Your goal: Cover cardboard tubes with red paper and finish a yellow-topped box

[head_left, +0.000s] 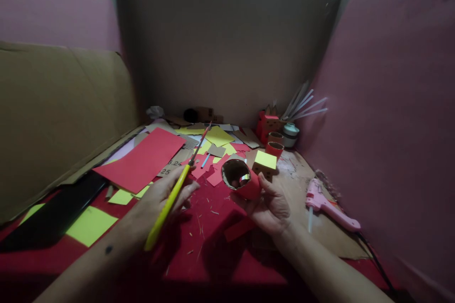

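My left hand [170,191] is closed on a pair of scissors [172,203], seen nearly edge-on. Their yellow handle slants toward me and the narrow blades point away over the paper scraps. In my right hand [272,203] is a short cardboard tube [251,185] covered in red paper. Its open end faces me and shows a brown, hollow inside. Just behind the tube sits a small cardboard box [263,170] with a yellow top [266,159]. A red paper strip [239,229] lies on the red tablecloth [192,265] below the tube.
Left lie a red sheet [142,158], yellow paper [91,225] and a black flat object [53,218]. Paper scraps [218,136] spread across the back. More red tubes [275,149] stand behind the box. A pink glue gun [329,206] rests on cardboard at right, near white sticks [307,104].
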The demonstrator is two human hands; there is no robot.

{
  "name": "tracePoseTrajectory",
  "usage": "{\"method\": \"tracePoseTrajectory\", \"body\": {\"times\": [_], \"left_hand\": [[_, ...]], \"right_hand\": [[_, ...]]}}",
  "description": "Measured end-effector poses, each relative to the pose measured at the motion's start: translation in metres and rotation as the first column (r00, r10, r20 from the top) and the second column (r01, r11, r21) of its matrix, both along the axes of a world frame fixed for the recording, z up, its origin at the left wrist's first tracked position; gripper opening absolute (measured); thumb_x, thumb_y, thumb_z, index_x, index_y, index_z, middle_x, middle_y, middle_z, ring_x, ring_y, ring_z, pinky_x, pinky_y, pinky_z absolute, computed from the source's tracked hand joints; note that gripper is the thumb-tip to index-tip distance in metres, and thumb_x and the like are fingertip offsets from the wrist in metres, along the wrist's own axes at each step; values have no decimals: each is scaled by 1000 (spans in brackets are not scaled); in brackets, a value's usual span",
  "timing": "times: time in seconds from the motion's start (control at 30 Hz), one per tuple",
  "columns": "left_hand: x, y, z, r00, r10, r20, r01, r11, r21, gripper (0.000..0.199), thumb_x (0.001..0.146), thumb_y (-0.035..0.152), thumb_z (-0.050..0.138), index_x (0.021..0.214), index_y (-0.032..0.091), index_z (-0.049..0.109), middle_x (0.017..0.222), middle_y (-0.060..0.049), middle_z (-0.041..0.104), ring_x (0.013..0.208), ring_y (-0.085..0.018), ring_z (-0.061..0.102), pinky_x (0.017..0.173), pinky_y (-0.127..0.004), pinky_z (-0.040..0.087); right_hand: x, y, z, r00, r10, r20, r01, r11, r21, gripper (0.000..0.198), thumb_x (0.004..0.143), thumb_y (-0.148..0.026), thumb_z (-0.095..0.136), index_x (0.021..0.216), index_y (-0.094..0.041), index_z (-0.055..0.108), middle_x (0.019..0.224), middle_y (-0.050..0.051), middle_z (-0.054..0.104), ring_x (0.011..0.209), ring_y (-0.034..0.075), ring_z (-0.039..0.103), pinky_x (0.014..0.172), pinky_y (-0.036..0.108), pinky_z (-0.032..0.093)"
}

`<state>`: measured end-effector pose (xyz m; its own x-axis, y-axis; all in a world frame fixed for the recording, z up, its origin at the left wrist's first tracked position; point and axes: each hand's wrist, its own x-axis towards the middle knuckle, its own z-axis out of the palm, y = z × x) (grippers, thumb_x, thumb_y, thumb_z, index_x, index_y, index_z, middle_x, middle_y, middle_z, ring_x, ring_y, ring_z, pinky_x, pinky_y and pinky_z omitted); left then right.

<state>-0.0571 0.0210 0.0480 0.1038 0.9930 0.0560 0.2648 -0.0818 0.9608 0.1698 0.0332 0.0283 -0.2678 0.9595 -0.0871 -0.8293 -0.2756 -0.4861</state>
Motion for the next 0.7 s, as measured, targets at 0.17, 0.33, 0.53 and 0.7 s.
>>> {"method": "tracePoseTrajectory", "body": {"times": [0.17, 0.33, 0.53, 0.7], "left_hand": [[17, -2, 8, 989, -14, 148, 20, 999, -45, 43, 79, 52, 60, 100, 14, 58, 59, 2, 56, 43, -9, 46, 40, -22, 39], [25, 0, 4, 928, -49, 370, 90, 992, -94, 32, 75, 43, 69, 87, 14, 60, 60, 1, 56, 50, -11, 50, 44, -22, 40], [34, 1, 19, 991, -30, 134, 19, 996, 85, 34, 71, 27, 65, 103, 17, 58, 72, 1, 56, 56, -12, 49, 51, -25, 41], [34, 2, 17, 999, 37, -26, -28, 964, 264, 45, 75, 26, 58, 118, 18, 50, 76, 2, 50, 66, -14, 51, 59, -25, 44]], "right_hand": [[0, 0, 0, 999, 31, 14, -30, 999, -17, 24, 61, -25, 84, 81, -21, 70, 81, 4, 77, 79, 25, 70, 88, 54, 51], [-5, -7, -1, 988, -28, 150, -5, 977, 215, 24, 68, -29, 78, 90, -19, 73, 90, 6, 76, 87, 26, 69, 90, 49, 51], [-7, -19, 0, 900, -8, 435, -168, 917, 363, 18, 70, -24, 75, 86, -17, 77, 81, 7, 75, 89, 27, 68, 90, 44, 49], [-2, -15, 2, 937, 222, 268, -295, 916, 272, 28, 74, -30, 69, 96, -14, 73, 86, 9, 74, 91, 28, 68, 85, 46, 53]]}}
